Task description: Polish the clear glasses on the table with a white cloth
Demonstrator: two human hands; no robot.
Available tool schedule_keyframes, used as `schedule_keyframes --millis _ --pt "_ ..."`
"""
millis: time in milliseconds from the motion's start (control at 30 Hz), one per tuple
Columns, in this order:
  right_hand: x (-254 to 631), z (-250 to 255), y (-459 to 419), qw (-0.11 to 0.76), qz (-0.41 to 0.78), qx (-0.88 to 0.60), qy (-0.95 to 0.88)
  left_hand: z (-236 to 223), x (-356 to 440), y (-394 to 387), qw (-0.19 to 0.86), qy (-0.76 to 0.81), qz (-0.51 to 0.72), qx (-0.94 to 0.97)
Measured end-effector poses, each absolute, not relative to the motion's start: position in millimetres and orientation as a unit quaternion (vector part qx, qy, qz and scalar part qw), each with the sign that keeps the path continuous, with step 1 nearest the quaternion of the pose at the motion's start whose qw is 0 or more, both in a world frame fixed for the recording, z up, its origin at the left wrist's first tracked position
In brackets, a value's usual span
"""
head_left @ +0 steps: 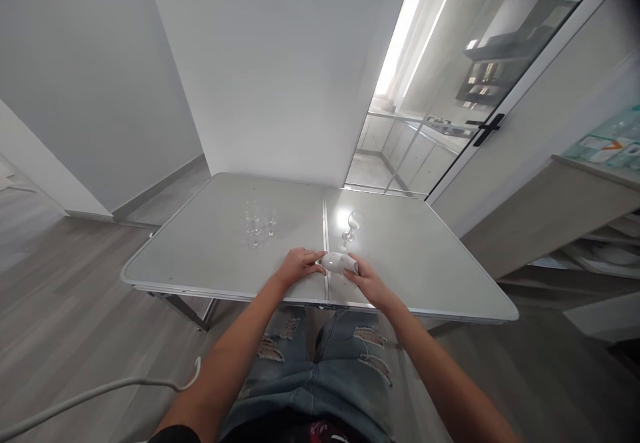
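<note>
Between my hands, just above the near middle of the grey folding table (200, 256), is a glossy white rounded object (334, 263); its exact kind does not show. My left hand (299, 267) has thumb and fingertips on its left end. The fingers and thumb of my right hand (371, 283) close around its right end. Just beyond it, right of the table's centre seam, is a clear stemmed glass (352, 225). Several small transparent pieces (258, 221), hard to make out, are grouped on the left half of the table.
A white wall (280, 96) stands behind the table. To the right are a glazed door with a black handle (488, 129) and a shelf unit (595, 189) holding packed bottles. A pale curved cable or hook (125, 383) hangs at lower left.
</note>
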State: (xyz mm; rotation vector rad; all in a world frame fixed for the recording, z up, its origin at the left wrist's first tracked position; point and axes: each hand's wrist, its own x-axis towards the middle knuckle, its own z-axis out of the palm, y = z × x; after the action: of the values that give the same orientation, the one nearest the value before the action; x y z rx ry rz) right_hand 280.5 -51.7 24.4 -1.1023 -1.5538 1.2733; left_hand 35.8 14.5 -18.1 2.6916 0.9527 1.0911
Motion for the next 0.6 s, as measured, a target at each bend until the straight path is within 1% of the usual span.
schedule_keyframes --millis 67,167,233,300,400,500,600 --pt "291.5 14.9 -62.2 0.354 0.402 -0.428 -0.728 -16.1 36.9 12.5 0.076 0.290 0.351 0.887" --pt "305.3 9.9 -65.8 0.266 0.273 -0.356 -0.853 -14.4 37.0 11.0 0.103 0.275 0.349 0.890" --pt "310.5 13.6 -61.0 0.228 0.216 -0.298 -0.901 -14.9 36.4 11.1 0.115 0.277 0.343 0.890" --pt "311.5 20.7 -54.7 0.224 0.205 -0.265 -0.915 -16.4 35.8 11.8 0.123 0.284 0.338 0.889" --pt "305.4 32.9 -50.4 0.269 0.292 -0.301 -0.867 -18.2 35.5 12.4 0.136 0.305 0.340 0.879" --pt "293.9 43.7 -53.4 0.327 0.445 -0.370 -0.747 -18.0 35.7 12.2 0.142 0.327 0.346 0.868" --pt "285.0 50.0 -56.4 0.355 0.610 -0.394 -0.590 -17.6 36.1 12.3 0.133 0.334 0.342 0.868"
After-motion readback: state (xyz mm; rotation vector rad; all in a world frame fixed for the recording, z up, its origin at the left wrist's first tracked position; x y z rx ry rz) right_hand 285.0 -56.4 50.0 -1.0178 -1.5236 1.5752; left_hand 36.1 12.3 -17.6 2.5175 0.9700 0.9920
